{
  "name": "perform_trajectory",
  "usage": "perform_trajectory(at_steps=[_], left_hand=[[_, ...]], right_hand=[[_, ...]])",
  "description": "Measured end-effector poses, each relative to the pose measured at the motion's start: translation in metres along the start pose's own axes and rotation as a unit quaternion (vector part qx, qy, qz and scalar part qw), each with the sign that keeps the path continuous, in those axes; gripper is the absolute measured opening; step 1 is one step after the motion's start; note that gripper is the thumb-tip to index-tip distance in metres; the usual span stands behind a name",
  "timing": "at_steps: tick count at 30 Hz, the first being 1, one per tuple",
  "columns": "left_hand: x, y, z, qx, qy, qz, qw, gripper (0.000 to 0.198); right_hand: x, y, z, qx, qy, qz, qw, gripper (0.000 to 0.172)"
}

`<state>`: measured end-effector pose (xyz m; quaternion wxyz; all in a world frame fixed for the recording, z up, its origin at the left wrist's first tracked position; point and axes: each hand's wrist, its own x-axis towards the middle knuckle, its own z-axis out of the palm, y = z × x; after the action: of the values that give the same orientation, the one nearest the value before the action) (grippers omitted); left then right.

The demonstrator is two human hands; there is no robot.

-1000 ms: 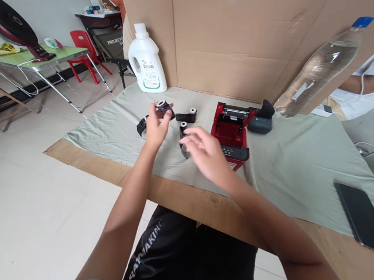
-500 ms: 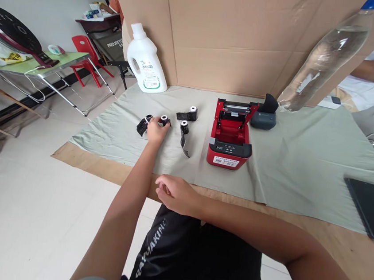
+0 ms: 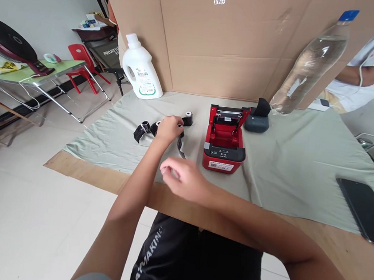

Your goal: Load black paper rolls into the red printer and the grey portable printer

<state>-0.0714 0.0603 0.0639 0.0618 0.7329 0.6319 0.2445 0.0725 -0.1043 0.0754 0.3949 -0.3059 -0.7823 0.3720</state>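
Observation:
Several small black ribbon rolls lie on the grey-green cloth (image 3: pixel 287 168): one at the far left (image 3: pixel 140 131), one beside it (image 3: pixel 155 127), and one farther back (image 3: pixel 188 118). My left hand (image 3: pixel 170 128) reaches between them, its fingers closed over another roll that is mostly hidden; that roll's loose black strip (image 3: pixel 180 148) trails out below my hand. My right hand (image 3: pixel 183 177) hovers over the cloth's near edge with its fingers loosely curled and nothing visible in them. A red label printer (image 3: pixel 224 140) stands with its lid open just right of the rolls.
A small dark printer (image 3: pixel 256 120) sits behind the red one. A white detergent jug (image 3: pixel 141 70) and a clear plastic bottle (image 3: pixel 310 64) stand against the cardboard wall (image 3: pixel 224 41). A black phone (image 3: pixel 365 211) lies at right. Another person's arm (image 3: pixel 364 76) shows at far right.
My left hand set its raised roll down at left, then moved right onto the roll with the trailing strip. My right hand drew back from the printer to the table's near edge.

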Motion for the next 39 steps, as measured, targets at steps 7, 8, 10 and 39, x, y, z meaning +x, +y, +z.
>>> perform_trajectory(at_steps=[7, 8, 10, 39], left_hand=[[0.0, -0.004, -0.015, -0.341, 0.14, 0.059, 0.928, 0.026], [-0.001, 0.001, -0.015, -0.391, 0.15, 0.075, 0.905, 0.032], [-0.006, 0.019, -0.008, -0.445, 0.141, 0.109, 0.877, 0.041], [-0.055, 0.054, 0.031, -0.169, 0.02, 0.447, 0.878, 0.049]], right_hand=[[0.037, -0.009, -0.12, -0.099, 0.259, 0.045, 0.96, 0.018], [0.038, -0.009, -0.134, -0.112, 0.267, 0.049, 0.956, 0.018], [0.039, -0.008, -0.155, -0.131, 0.244, 0.059, 0.959, 0.014], [0.038, 0.053, -0.156, -0.372, -0.054, 0.237, 0.896, 0.021]])
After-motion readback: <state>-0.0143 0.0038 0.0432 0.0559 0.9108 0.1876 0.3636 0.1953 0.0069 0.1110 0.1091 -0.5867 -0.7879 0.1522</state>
